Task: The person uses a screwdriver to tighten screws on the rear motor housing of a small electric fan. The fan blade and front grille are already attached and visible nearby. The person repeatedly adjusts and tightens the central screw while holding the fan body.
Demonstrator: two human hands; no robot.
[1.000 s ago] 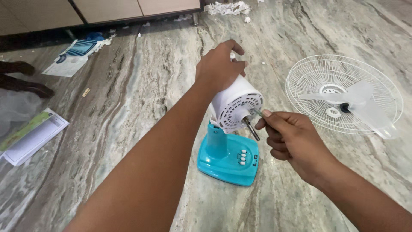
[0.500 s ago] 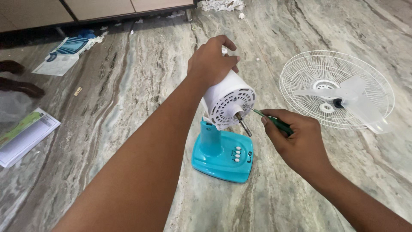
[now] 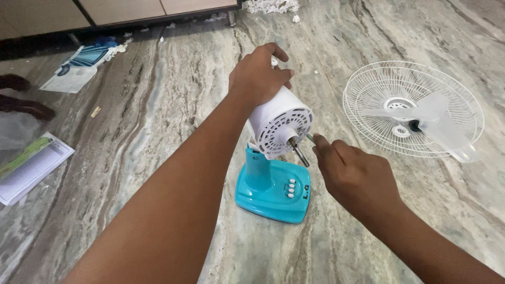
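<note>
Marble floor [image 3: 158, 105], grey with brown veins, carries everything here. At the far left you have a printed sheet [image 3: 31, 165] lying flat, and higher up a blue and white leaflet [image 3: 76, 66] near the dark gap under the cabinet [image 3: 105, 10].

Moving toward the middle, your left hand [image 3: 258, 73] is clenched over the back of the white motor housing [image 3: 281, 123], which sits tilted on the turquoise base [image 3: 273, 192]. The base stands flat on the floor. From the round vented face of the housing the metal shaft [image 3: 298, 152] points down and toward you, to the right; this is the long axis of the piece.

Just right of the shaft, your right hand [image 3: 357, 176] is closed around a thin screwdriver [image 3: 310, 138]. Only its metal tip shows, because your fingers hide the handle. The tip touches the vented face just beside the shaft, on its right side. So the tool comes to the housing from the lower right, and the right hand is the nearer one to the face, while the left one holds from behind.

Further right, well apart from both hands, the white wire guard [image 3: 368, 89] lies flat with the translucent blade [image 3: 436, 118] resting on it. At the top edge some torn white paper bits [image 3: 271, 5] lie near the cabinet.
</note>
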